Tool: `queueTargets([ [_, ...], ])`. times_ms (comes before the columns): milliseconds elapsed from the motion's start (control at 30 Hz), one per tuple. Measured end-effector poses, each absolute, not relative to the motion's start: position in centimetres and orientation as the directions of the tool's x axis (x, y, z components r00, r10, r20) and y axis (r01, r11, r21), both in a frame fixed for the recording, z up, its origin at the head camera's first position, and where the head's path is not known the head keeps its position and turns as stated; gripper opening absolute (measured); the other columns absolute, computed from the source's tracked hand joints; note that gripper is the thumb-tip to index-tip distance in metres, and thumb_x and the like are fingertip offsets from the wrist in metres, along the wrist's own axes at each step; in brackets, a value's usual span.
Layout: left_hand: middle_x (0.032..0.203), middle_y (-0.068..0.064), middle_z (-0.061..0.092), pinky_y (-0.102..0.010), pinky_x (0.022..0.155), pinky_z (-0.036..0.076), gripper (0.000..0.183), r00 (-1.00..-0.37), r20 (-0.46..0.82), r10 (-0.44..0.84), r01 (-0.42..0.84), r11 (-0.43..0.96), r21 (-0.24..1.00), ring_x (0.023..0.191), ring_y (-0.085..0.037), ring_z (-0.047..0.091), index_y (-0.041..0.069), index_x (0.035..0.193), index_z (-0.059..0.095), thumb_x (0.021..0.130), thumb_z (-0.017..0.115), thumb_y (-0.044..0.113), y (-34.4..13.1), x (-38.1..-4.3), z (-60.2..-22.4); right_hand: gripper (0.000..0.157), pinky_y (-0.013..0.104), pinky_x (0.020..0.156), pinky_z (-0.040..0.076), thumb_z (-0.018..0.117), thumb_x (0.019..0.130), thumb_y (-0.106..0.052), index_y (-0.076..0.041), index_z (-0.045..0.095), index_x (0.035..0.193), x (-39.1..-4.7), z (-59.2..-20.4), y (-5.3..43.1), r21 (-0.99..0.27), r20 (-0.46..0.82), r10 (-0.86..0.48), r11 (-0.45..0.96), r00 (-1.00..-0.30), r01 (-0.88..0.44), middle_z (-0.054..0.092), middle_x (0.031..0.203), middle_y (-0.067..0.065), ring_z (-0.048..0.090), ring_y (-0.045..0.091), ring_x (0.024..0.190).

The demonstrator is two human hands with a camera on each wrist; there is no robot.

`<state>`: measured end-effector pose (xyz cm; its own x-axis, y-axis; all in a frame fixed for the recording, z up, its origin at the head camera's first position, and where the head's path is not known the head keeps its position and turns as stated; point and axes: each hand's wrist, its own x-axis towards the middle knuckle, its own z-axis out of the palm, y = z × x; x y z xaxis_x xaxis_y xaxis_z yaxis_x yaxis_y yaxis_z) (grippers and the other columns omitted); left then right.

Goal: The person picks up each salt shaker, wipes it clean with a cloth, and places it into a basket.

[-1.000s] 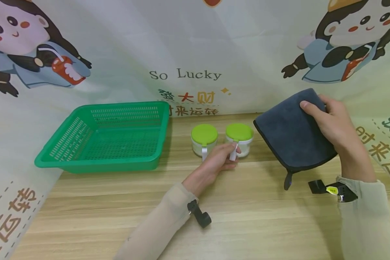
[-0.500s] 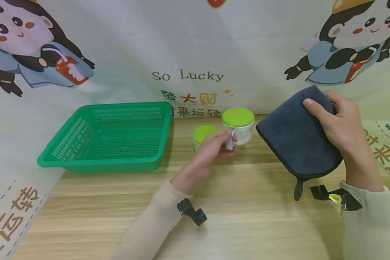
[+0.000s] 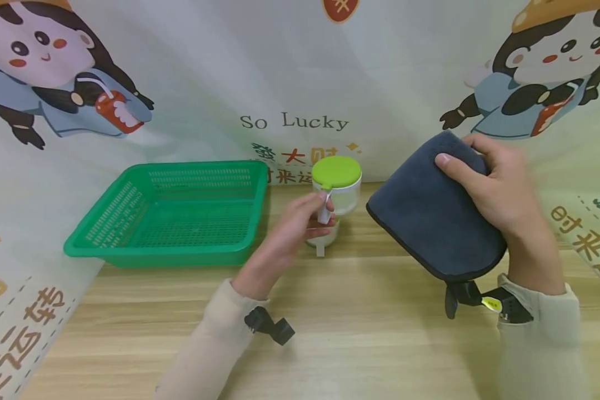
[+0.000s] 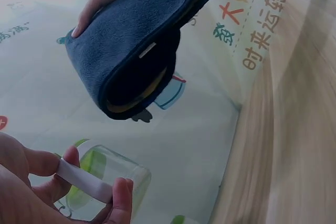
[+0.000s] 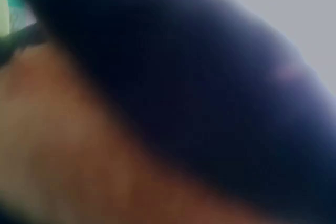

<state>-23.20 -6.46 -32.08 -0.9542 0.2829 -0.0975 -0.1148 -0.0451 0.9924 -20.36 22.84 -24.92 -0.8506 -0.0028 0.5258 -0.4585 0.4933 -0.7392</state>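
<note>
My left hand [image 3: 292, 222] grips the white handle [image 4: 86, 181] of a clear seasoning jar [image 3: 346, 199] with a bright green lid. The jar is raised off the table and overlaps a second seasoning jar [image 3: 324, 240], whose lid is hidden behind it in the head view. On the right, my right hand [image 3: 502, 191] holds a folded dark blue-grey cloth [image 3: 430, 222], thumb on its front face. In the left wrist view the cloth [image 4: 131, 45] hangs folded over, with a hollow between its layers. Blurred cloth [image 5: 189, 87] covers most of the right wrist view.
A green perforated plastic basket [image 3: 175, 259] stands at the left on the wooden table [image 3: 360, 333]. A pale printed sheet [image 3: 290, 66] with cartoon figures and lettering rises behind the table and along its sides.
My left hand has lifted the seasoning jar from the table and moved it left, over the second jar. My right hand with the cloth has shifted a little left.
</note>
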Motion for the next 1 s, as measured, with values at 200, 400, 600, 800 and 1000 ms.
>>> queueTargets([
  [200,0.097,-0.008,0.062,-0.032,0.087,0.055,0.028,-0.954,-0.077,0.288,-0.09,-0.03,0.996,0.096,-0.022,0.062,0.011,0.098,0.06,0.111,0.045,0.03,-7.7,-23.0,-31.4,0.004,0.02,0.052,0.052,0.071,0.097,-0.023,-0.02,0.068,0.097,-20.3,-26.1,21.0,-0.768,0.44,-0.069,0.487,-0.895,-0.416,0.063,0.075,-0.011,0.065,0.009,0.054],
  [400,0.102,-0.009,0.063,-0.035,0.091,0.056,0.03,-0.967,-0.056,0.25,-0.056,0.008,0.998,0.102,-0.026,0.063,0.009,0.102,0.061,0.11,0.047,0.034,-8.8,-22.4,-30.0,0.017,0.02,0.057,0.052,0.07,0.098,-0.025,-0.011,0.072,0.108,-20.9,-26.6,19.1,-0.725,0.426,-0.146,0.535,-0.893,-0.434,0.066,0.082,-0.012,0.065,0.008,0.062],
  [600,0.102,-0.011,0.064,-0.041,0.095,0.056,0.031,-0.971,-0.053,0.233,-0.05,0.018,0.999,0.108,-0.034,0.063,0.009,0.101,0.063,0.11,0.048,0.035,-8.7,-22.1,-29.7,0.018,0.019,0.061,0.053,0.07,0.098,-0.021,-0.011,0.074,0.112,-20.8,-27.2,17.4,-0.675,0.454,-0.237,0.537,-0.859,-0.505,0.072,0.093,0.004,0.067,0.007,0.067],
  [800,0.098,-0.008,0.064,-0.033,0.085,0.058,0.031,-0.969,-0.049,0.243,-0.045,0.019,0.999,0.098,-0.027,0.065,0.009,0.1,0.064,0.11,0.049,0.034,-8.4,-21.8,-29.5,0.032,0.018,0.062,0.051,0.074,0.096,-0.017,-0.014,0.065,0.127,-20.9,-27.8,15.6,-0.586,0.541,-0.307,0.531,-0.783,-0.612,0.075,0.091,0.009,0.067,0.009,0.067],
  [1000,0.101,-0.009,0.064,-0.042,0.094,0.058,0.032,-0.969,-0.05,0.241,-0.041,0.041,0.998,0.095,-0.021,0.066,0.008,0.102,0.064,0.11,0.048,0.035,-8.1,-21.3,-29.3,0.022,0.02,0.074,0.053,0.077,0.093,-0.013,-0.01,0.07,0.114,-21.2,-28.6,14.3,-0.427,0.679,-0.334,0.545,-0.653,-0.722,0.078,0.099,0.008,0.075,0.018,0.082],
])
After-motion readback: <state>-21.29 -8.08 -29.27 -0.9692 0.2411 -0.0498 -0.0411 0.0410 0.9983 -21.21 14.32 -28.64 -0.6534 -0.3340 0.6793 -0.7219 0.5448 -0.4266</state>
